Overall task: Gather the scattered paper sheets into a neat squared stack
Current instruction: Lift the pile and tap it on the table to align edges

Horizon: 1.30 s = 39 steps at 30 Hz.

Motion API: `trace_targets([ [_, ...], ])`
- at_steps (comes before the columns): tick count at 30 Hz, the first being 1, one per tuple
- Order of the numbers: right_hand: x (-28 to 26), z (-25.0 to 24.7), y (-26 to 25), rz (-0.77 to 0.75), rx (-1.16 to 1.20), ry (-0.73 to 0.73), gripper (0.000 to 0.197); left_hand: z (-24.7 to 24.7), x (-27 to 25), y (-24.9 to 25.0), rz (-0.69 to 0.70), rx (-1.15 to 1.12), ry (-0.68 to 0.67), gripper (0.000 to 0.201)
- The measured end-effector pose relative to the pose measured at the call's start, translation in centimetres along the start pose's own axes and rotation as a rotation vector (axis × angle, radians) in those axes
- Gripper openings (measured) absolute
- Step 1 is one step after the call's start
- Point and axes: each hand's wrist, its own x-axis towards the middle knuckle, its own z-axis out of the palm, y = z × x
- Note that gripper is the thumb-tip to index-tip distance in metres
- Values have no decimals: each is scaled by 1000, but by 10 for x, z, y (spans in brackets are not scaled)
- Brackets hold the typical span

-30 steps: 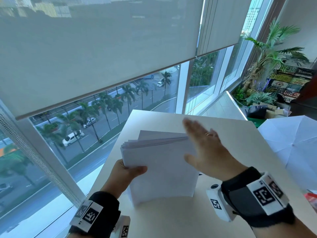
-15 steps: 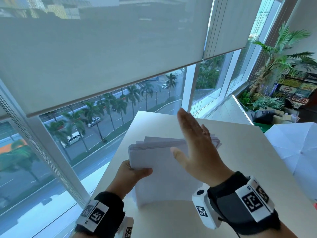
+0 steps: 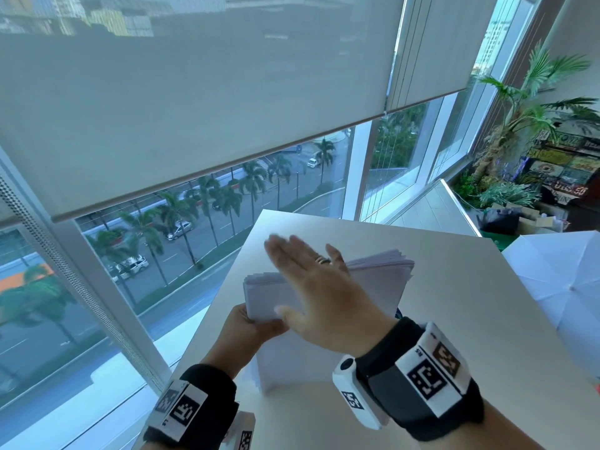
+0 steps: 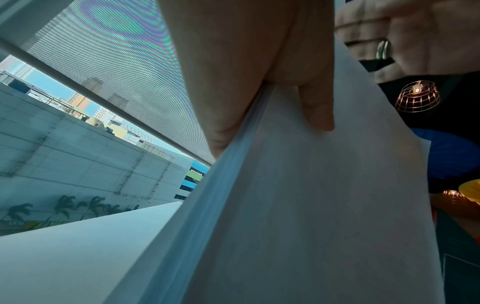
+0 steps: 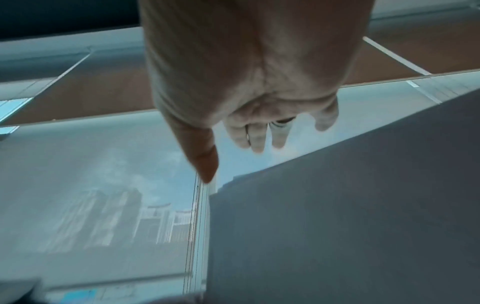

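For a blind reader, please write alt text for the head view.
The left hand grips an upright stack of paper sheets standing on a white table. The open right hand is in front of it, fingers straight.

The right hand, its fingertips motion-blurred, hides the middle of the paper stack; behind the left hand, the stack's near left edge and gripping fingers go unseen.
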Motion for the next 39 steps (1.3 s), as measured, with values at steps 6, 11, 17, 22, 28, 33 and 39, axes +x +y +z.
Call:
trace_targets([
  [6,2,4,-1,-30,-68,-137,80,-1,-1,-5,-21,-2,-11,23],
  [11,-8,-4,26,56,63,230,80,-1,1,-11,-56,-4,24,23],
  [17,-32,-10,76,309,-103,24,79,-2,4,-14,-55,-12,38,22],
  [22,-46,-14,92,386,-79,155,86,-1,5,-14,-52,-8,42,19],
  [28,-49,3,116,380,105,575,82,0,4,-11,-24,-34,19,24],
  [33,-54,32,142,531,953,439,133,1,3,-10,-21,-49,18,25],
  [39,-48,73,140,594,1133,397,46,3,4,-9,-16,-25,50,22],
])
